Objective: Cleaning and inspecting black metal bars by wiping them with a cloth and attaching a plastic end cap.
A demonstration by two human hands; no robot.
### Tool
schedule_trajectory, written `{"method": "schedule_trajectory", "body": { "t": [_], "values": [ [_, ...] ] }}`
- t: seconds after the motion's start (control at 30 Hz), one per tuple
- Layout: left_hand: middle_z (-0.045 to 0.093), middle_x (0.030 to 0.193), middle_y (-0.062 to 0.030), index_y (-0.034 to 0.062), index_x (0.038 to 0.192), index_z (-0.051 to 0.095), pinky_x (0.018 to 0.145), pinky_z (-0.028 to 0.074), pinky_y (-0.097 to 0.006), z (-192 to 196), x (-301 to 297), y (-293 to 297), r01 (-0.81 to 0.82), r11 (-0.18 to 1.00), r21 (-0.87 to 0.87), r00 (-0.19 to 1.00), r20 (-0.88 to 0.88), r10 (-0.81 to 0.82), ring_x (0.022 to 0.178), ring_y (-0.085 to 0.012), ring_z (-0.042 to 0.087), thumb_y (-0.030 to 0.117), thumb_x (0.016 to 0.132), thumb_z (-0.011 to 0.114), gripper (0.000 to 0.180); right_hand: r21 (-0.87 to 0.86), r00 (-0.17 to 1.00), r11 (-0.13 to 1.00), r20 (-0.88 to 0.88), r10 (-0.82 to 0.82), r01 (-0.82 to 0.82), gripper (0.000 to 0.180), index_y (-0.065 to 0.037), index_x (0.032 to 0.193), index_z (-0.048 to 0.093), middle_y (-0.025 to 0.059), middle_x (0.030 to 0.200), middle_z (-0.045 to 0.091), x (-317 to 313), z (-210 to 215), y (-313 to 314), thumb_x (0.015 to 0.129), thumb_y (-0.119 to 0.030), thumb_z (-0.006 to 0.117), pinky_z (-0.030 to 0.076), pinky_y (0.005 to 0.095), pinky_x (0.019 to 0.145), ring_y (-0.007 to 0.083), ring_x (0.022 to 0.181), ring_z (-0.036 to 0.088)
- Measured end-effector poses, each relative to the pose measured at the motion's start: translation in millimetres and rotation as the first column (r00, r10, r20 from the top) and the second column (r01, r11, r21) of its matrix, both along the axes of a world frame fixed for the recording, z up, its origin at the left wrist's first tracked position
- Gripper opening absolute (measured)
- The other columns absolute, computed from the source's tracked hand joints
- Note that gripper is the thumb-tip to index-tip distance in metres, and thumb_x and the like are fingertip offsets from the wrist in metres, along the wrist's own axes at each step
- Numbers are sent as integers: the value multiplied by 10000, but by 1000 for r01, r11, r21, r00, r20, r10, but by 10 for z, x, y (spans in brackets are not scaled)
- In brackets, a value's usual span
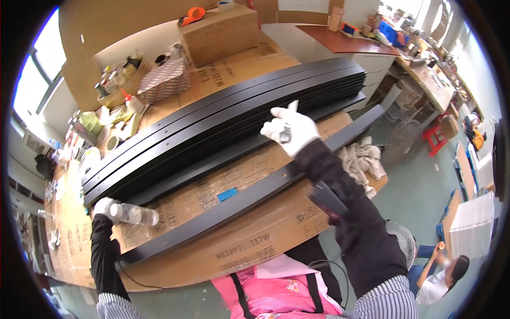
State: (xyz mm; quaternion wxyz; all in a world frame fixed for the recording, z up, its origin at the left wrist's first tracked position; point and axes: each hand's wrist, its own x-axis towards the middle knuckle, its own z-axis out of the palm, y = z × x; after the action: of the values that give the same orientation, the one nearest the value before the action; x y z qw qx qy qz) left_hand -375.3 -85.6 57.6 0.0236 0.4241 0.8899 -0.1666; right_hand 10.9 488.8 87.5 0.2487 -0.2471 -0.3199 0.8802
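My left hand (108, 208), in a white glove, is closed around one end of a clear plastic bottle (139, 215). The bottle lies nearly level just above or on the cardboard, by the left end of the dark strips. My right hand (291, 129), also gloved, is over the right part of the stacked dark grey curved strips (223, 109), fingers apart and partly bent. A small grey patch shows on it; I cannot tell whether it is a mark or a thing. Nearer me, one separate dark strip (234, 212) crosses the table under my right forearm.
Cardboard (249, 244) covers the table; a blue piece (227, 194) lies on it. Behind the strips stand a carton (218, 40) and a patterned box (164, 82). Bottles and tins crowd the left. A crumpled cloth (363, 162) is at the right edge. A person (438, 279) is at lower right.
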Motion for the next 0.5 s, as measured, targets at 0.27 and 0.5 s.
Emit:
{"method": "schedule_trajectory", "body": {
  "t": [0.27,0.5],
  "values": [
    [784,898,-159,93,849,828,786,623,-447,492,167,230,-381,912,-154,922,-138,361,872,-340,774,274,754,810,205,-79,999,996,-10,-46,45,324,-4,1351,551,219,1262,676,1417,156,-1176,1108,-210,493,578,362,726,304,976,703],
    [738,655,-119,52,727,802,649,619,-380,1301,763,-984,-657,691,-301,740,-83,667,619,-212,752,359,813,799,319,12,884,997,464,58,-72,380,25,1295,603,140,970,737,2659,-765,-2010,1099,-293,534,472,231,457,163,616,668]
  ]
}}
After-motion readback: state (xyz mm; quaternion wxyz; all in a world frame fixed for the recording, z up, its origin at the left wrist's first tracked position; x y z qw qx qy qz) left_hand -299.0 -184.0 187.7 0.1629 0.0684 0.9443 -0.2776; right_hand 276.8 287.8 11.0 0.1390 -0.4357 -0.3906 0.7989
